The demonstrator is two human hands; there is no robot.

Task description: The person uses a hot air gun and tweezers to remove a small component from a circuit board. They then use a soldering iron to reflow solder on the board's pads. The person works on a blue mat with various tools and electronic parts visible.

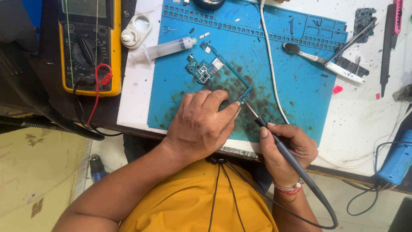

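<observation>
A thin blue-green circuit board [209, 68] lies on a blue work mat [300, 86], running from the mat's middle down toward me. My left hand [201, 122] rests on the mat with its fingertips pressing the board's near corner. My right hand [285, 148] grips a dark soldering iron [274, 137] like a pen. The iron's metal tip touches the board's corner right beside my left fingertips. Its black cable loops down past my wrist.
A yellow multimeter [88, 45] with red and black leads sits at the left. A plastic syringe [165, 48], a white brush [324, 62], tweezers [354, 41], a white cable [270, 64] and another small board [364, 18] lie around the mat. A blue device [397, 161] stands at the right edge.
</observation>
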